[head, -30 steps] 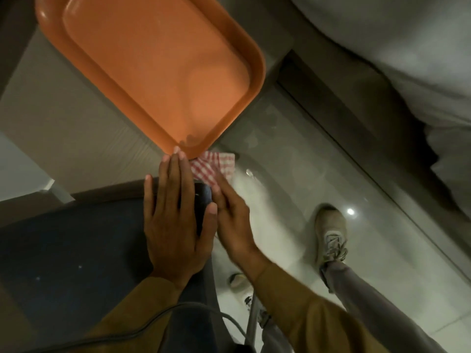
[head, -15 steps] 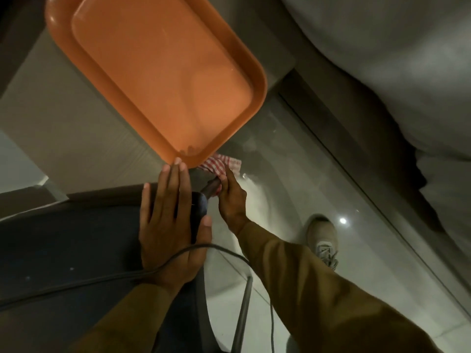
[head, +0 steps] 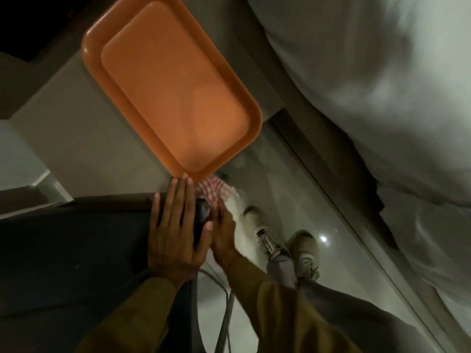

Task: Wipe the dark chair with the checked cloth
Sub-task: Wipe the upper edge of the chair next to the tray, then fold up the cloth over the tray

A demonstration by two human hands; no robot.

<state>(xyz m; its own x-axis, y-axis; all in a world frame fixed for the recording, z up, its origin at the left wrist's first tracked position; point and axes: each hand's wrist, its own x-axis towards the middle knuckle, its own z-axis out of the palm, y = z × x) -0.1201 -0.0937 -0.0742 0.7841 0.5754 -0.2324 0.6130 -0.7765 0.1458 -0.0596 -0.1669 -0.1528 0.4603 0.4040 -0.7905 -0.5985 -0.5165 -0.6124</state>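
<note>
The dark chair (head: 71,253) fills the lower left, its seat seen from above. My left hand (head: 175,230) lies flat on the seat's right front corner, fingers straight and together, holding nothing. My right hand (head: 225,235) presses against the chair's right side edge, just beside my left thumb. The red and white checked cloth (head: 212,191) sticks out beyond my right fingertips, under that hand and against the chair's edge. Much of the cloth is hidden by the hand and the tray.
An orange tray (head: 168,98) lies on a pale table (head: 76,138), its near corner overhanging above the cloth. White bedding (head: 382,98) fills the right side. My two shoes (head: 303,248) stand on the glossy floor. A cable (head: 224,301) hangs by the chair.
The view has swung left and down, so the tray now sits further right. My right hand slid back along the chair's edge with the cloth. My left hand has stayed flat on the corner.
</note>
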